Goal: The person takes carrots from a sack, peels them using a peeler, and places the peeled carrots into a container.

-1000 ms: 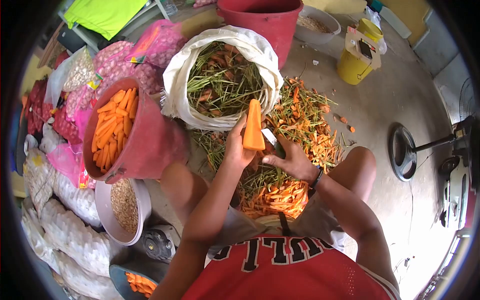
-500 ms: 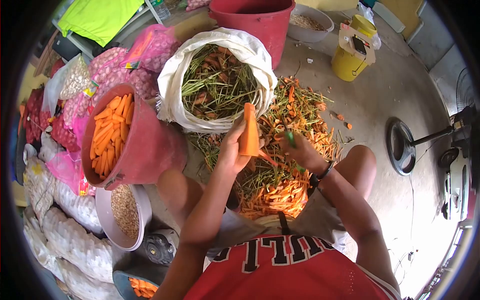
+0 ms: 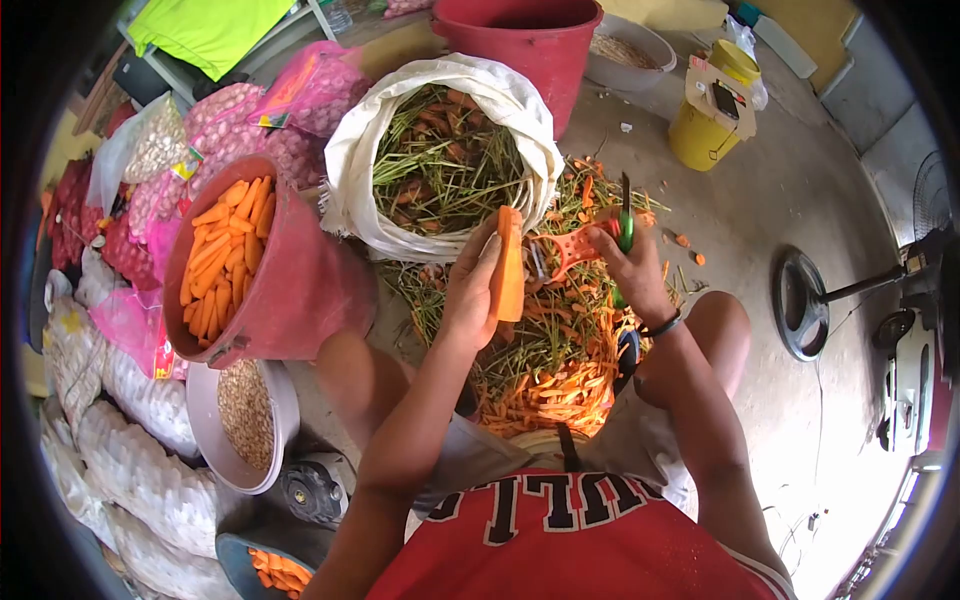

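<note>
My left hand is closed around a peeled carrot held upright, its cut end toward me. In my right hand are an orange peeler, its head pointing at the carrot, and a green-handled knife with the blade up. A small gap separates the peeler from the carrot. Beneath both hands lies a heap of carrot peelings and green stems. Just beyond stands a white sack with its rim rolled down, full of stems and carrot scraps.
Left of me a red bucket of peeled carrots leans. Near it are a pale basin, pink mesh bags and white sacks. A yellow bucket bears a phone. A fan base stands right.
My right hand has moved away from the carrot, up and to the right, bringing the peeler and knife into plain view. The carrot in my left hand has turned slightly more upright.
</note>
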Tool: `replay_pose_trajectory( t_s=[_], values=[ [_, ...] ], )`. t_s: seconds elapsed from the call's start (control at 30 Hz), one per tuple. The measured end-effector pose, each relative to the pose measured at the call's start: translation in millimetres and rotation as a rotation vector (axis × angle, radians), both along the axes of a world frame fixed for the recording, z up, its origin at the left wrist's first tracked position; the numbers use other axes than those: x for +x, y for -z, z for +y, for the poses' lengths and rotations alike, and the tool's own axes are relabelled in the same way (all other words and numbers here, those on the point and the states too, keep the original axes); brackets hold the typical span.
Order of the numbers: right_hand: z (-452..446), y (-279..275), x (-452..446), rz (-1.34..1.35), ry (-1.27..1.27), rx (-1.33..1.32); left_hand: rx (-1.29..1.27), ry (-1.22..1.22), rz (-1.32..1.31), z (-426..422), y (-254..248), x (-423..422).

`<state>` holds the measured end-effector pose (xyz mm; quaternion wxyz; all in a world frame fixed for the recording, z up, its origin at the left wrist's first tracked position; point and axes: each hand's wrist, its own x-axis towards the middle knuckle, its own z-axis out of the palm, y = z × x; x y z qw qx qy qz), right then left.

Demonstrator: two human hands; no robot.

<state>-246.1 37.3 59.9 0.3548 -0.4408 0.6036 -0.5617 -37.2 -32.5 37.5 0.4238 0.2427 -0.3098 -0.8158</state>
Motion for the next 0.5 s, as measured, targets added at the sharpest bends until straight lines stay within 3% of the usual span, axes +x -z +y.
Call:
replay_pose_trajectory(
  t_s=[0.13,0.27,0.33,0.43,0.5],
  values=[
    [6,-2,3,0.081,-0.053,-0.065,-0.034,0.160,-0.137,6,3,5],
    [8,-16,1,0.719,0.082,-0.254,-0.038,0.305,-0.285,20,-1,11],
    [3,-15,-19,0.645,0.149,-0.173,-0.174,0.394,-0.279,19,2,17],
    [-2,-14,-38,0.546,0.204,-0.155,-0.064,0.378,-0.246,19,-1,23],
    [2,-9,-23,0.469,0.130,-0.207,0.040,0.373,-0.030,9,11,25]
  ],
)
